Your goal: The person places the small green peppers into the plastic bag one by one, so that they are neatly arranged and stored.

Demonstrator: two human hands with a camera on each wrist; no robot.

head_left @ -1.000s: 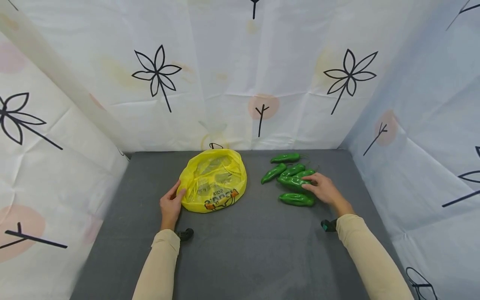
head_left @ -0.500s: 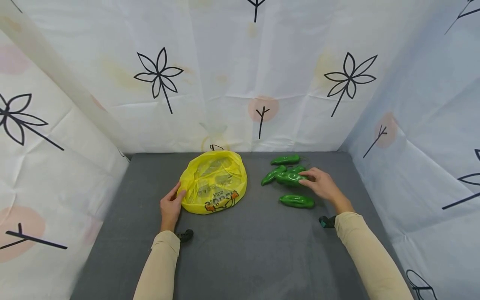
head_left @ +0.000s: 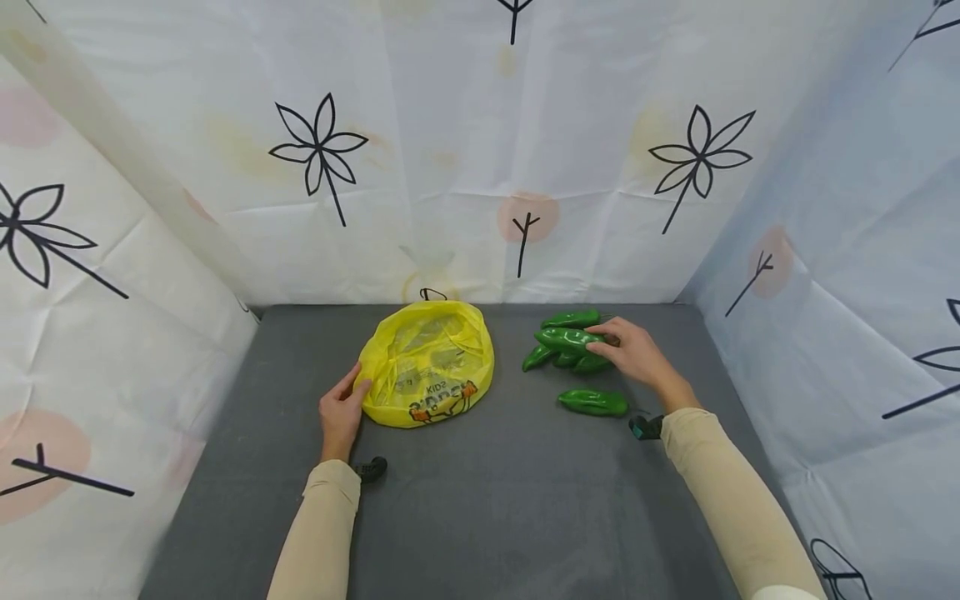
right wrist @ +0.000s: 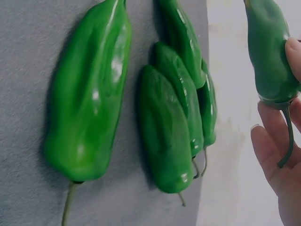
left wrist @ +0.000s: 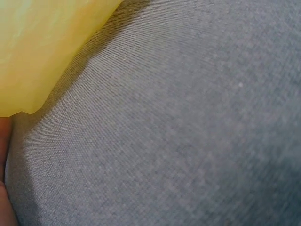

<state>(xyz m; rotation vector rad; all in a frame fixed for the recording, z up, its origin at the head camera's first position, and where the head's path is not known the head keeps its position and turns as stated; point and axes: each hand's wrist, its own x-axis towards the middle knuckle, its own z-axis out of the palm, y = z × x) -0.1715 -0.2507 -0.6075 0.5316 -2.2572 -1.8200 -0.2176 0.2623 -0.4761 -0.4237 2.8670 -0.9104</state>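
In the head view, a yellow plastic bag [head_left: 429, 364] lies with its mouth spread wide and dark print on its front side. My left hand [head_left: 342, 414] pinches its left rim between thumb and fingers; the left wrist view catches only a corner of the bag [left wrist: 42, 52] and a sliver of the hand. Over to the right, my right hand [head_left: 632, 354] grips a green pepper [right wrist: 270, 52] by its stem end, lifted above the others. Under and around it lie several more green peppers [right wrist: 162, 132], one of them apart at the front [head_left: 593, 402].
The grey tabletop [head_left: 480, 500] ends at a white cloth backdrop [head_left: 450, 167] printed with black leaves, which also rises on both sides. One long pepper [head_left: 568, 318] lies near the table's back edge.
My right hand has taken a pepper from the cluster and raised it, moving slightly left and back. The left hand stays at the bag's rim.
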